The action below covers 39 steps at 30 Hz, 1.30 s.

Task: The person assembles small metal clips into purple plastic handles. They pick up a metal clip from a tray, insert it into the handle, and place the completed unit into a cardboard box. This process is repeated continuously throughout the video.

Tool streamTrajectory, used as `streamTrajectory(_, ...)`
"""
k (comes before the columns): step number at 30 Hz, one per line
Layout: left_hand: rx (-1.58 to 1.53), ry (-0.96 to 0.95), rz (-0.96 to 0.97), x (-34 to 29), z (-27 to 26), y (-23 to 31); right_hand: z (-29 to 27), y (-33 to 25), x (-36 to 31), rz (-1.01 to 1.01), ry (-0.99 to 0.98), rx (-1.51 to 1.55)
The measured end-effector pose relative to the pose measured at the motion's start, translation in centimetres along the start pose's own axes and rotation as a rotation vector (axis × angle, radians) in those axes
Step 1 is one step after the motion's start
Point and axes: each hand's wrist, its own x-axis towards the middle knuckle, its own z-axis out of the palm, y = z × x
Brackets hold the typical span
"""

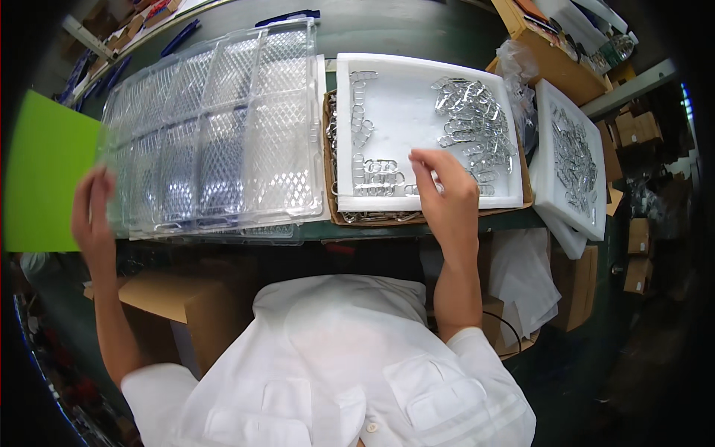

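Observation:
My right hand (452, 197) is over the near side of a white foam tray (406, 112). Its thumb and index finger meet in a pinch, and whatever they hold is too small to make out. Shiny metal clips shaped like carabiners (480, 119) lie heaped on the tray's right side. More stand in rows along its left and near edges. Slightly blurred, my left hand (95, 212) is raised beside the left edge of a clear plastic compartment tray (223, 134), in front of a bright green board (48, 179). Its fingers look apart with nothing visible between them.
The foam tray rests on a cardboard box (328, 149) with more metal clips in it. Another foam tray of clips (573, 160) leans at the right. Cardboard boxes (171, 298) stand below the green bench (372, 33). Blue strips (287, 16) lie behind the clear tray.

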Motion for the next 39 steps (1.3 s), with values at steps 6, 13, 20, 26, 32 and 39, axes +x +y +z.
streamTrajectory(6, 0.120, 0.386, -0.529, -27.4, -7.7, -5.5, 5.5, 1.8, 4.9, -0.148, -0.242, -0.363)
streamTrajectory(13, 0.126, -0.067, -0.978, -45.1, 3.4, -1.0, 5.6, 3.2, 6.5, -0.168, -0.465, -0.341)
streamTrajectory(20, 0.177, 0.042, -0.973, -47.5, 3.7, -2.9, 5.9, 4.2, 7.9, 0.053, -0.459, -0.180)
streamTrajectory(26, 0.053, -0.442, -0.905, -51.9, 1.3, -10.2, 4.0, 5.2, 5.0, 0.010, -0.355, -0.077)
streamTrajectory(32, 0.272, -0.625, -0.948, -49.3, 0.6, -9.5, 2.2, 1.0, 3.1, -0.046, -0.216, -0.094)
streamTrajectory(39, -0.720, 0.202, -1.310, -46.2, -2.1, -12.5, 0.8, 0.9, 0.8, -0.058, -0.095, -0.035)
